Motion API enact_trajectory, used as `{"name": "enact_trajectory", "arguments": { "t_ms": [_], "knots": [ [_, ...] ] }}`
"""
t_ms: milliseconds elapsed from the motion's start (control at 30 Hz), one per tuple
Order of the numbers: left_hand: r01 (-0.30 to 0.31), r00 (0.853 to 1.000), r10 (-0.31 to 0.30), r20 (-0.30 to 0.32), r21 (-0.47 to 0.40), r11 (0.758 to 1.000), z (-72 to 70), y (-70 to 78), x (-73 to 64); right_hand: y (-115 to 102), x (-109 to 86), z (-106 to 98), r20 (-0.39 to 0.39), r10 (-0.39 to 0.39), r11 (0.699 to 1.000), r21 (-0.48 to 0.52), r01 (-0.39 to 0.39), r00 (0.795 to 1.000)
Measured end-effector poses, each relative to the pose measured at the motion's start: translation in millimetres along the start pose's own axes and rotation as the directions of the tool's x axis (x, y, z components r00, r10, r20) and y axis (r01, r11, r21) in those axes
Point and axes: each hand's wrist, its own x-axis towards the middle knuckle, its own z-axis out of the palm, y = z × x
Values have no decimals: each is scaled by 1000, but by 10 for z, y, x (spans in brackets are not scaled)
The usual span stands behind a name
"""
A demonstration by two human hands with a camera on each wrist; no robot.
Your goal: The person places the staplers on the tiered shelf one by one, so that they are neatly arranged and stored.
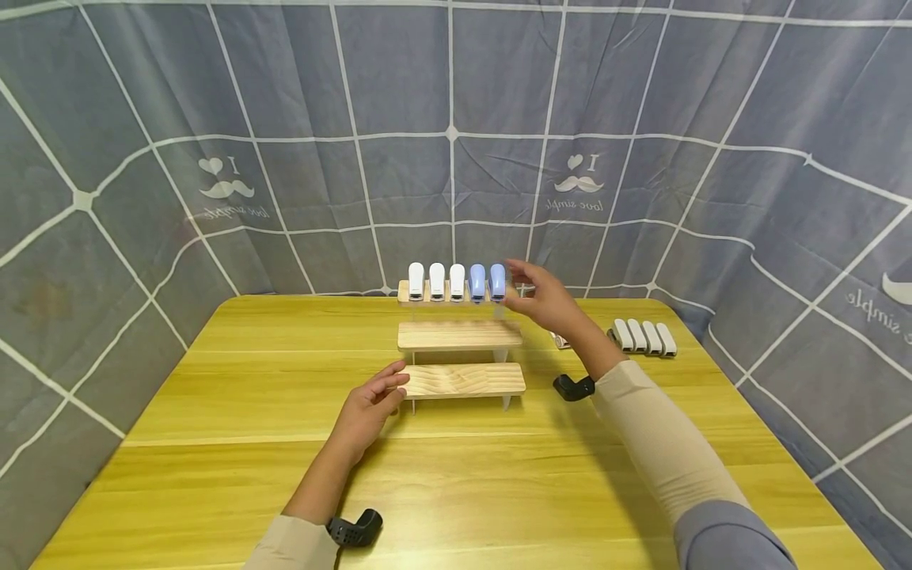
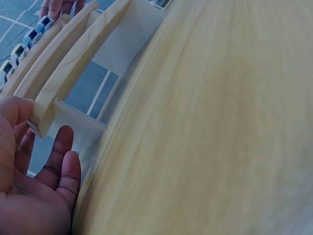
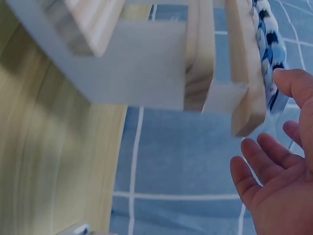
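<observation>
A three-tier wooden display stand (image 1: 459, 381) stands on the table, its boards joined by clear side panels. On its top board, three white mini staplers (image 1: 437, 282) and two blue mini staplers (image 1: 476, 283) stand in a row. My left hand (image 1: 366, 412) holds the left end of the lowest board between thumb and fingers; its other fingers are spread below, as the left wrist view shows. At the right end of the top board, my right hand (image 1: 545, 299) has its thumb (image 3: 291, 83) at the outermost blue stapler, with the other fingers loosely extended.
Several pale staplers (image 1: 644, 338) lie side by side on the table at the right. A small, partly hidden object (image 1: 561, 341) lies behind my right forearm. Black wrist bands (image 1: 356, 528) are on both wrists. A grey-blue curtain (image 1: 399, 182) hangs behind the wooden table (image 1: 285, 380).
</observation>
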Motion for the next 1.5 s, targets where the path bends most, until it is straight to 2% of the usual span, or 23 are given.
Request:
{"name": "enact_trajectory", "arguments": {
  "t_ms": [367,767,1167,1500],
  "knots": [
    [-7,1000,7,1,0,1000,-8,-15,8,387,-232,-209,-42,112,993,-39,-113,993],
    [-15,1000,15,-1,5,1000,1,-19,13,861,-493,-319,-72,266,961,-55,-270,961],
    [-3,1000,3,6,2,1000,-7,-13,6,1197,-597,-313,-22,318,948,-14,-319,948],
    [-6,1000,6,0,-4,1000,-5,-25,11,1292,-667,-218,4,336,941,25,-336,942]
  ]
}}
